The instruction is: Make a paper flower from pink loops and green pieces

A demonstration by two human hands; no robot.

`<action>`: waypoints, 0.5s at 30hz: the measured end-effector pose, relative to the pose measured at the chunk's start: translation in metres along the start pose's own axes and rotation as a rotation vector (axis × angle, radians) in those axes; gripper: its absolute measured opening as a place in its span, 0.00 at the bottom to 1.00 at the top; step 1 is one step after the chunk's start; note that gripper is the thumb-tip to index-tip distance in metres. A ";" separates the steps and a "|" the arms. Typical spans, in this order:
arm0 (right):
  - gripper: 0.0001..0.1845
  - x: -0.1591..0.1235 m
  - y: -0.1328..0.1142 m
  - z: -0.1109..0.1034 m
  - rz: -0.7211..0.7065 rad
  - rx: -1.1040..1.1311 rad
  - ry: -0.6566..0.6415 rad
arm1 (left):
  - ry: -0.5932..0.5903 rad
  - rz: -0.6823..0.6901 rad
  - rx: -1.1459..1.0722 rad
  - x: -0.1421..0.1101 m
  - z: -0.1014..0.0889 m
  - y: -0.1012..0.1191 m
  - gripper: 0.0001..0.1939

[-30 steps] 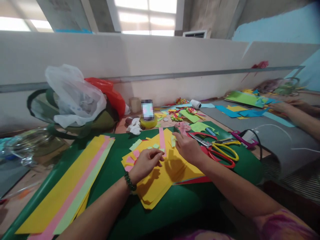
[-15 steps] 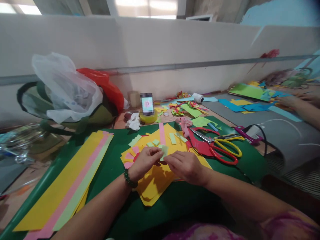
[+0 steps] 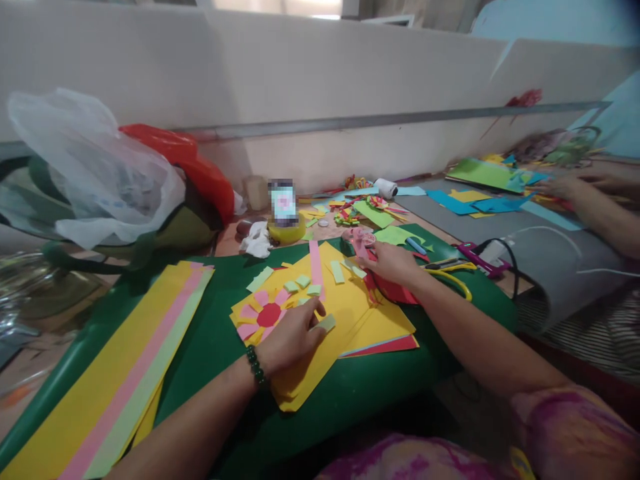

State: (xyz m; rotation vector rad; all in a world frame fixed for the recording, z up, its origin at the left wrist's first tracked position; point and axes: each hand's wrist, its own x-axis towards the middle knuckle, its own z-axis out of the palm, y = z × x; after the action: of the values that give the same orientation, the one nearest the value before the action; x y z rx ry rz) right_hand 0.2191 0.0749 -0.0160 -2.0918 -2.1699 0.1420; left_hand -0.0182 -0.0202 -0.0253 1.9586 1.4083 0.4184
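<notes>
My left hand (image 3: 296, 333), with a dark beaded bracelet at its wrist, rests over stacked yellow paper sheets (image 3: 370, 320). A small pale green paper piece (image 3: 326, 324) sticks out between its thumb and fingers. Close by on the yellow paper is a flower of pink petals round a red centre (image 3: 269, 315). Several more pale green pieces (image 3: 303, 281) lie loose above the hand, around a pink strip (image 3: 317, 270). My right hand (image 3: 393, 261) has its fingers closed at the pink tape dispenser (image 3: 361, 239); its forearm covers most of the scissors, leaving a yellow handle (image 3: 457, 283) visible.
Long yellow, pink and green strips (image 3: 115, 373) lie on the green mat (image 3: 210, 360) at left. Behind stand a bag with white plastic (image 3: 100, 167) and a phone (image 3: 283, 203) with its screen lit. Another person's hand (image 3: 575, 190) is among papers at far right.
My right hand has left the green paper piece and moved right and away from me to the tape dispenser. My left hand has lowered slightly with the piece. The view has turned a little right.
</notes>
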 end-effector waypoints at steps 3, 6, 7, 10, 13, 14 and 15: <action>0.28 0.018 0.003 0.020 -0.026 0.228 -0.018 | -0.024 0.024 0.068 0.003 0.002 -0.005 0.07; 0.17 0.026 0.003 0.029 0.011 0.315 0.028 | -0.030 0.046 0.051 0.005 0.001 -0.008 0.09; 0.14 0.027 0.003 0.029 0.032 0.325 0.049 | -0.017 0.039 0.048 0.005 0.001 -0.009 0.09; 0.13 0.025 0.007 0.022 0.085 0.349 0.108 | 0.011 -0.021 0.071 0.004 0.000 -0.007 0.06; 0.09 0.013 0.014 0.009 0.093 0.508 0.299 | -0.005 -0.057 0.102 0.003 -0.001 -0.005 0.06; 0.07 0.007 0.015 0.004 0.083 0.609 0.380 | -0.011 -0.053 0.109 0.004 -0.002 -0.004 0.07; 0.07 -0.001 0.017 -0.001 0.066 0.719 0.444 | -0.009 -0.046 0.116 0.004 -0.002 -0.004 0.08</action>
State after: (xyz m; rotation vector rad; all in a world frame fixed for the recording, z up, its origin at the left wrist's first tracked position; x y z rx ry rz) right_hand 0.2357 0.0748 -0.0173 -1.5867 -1.4886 0.3609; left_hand -0.0209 -0.0150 -0.0270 2.0127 1.4987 0.3119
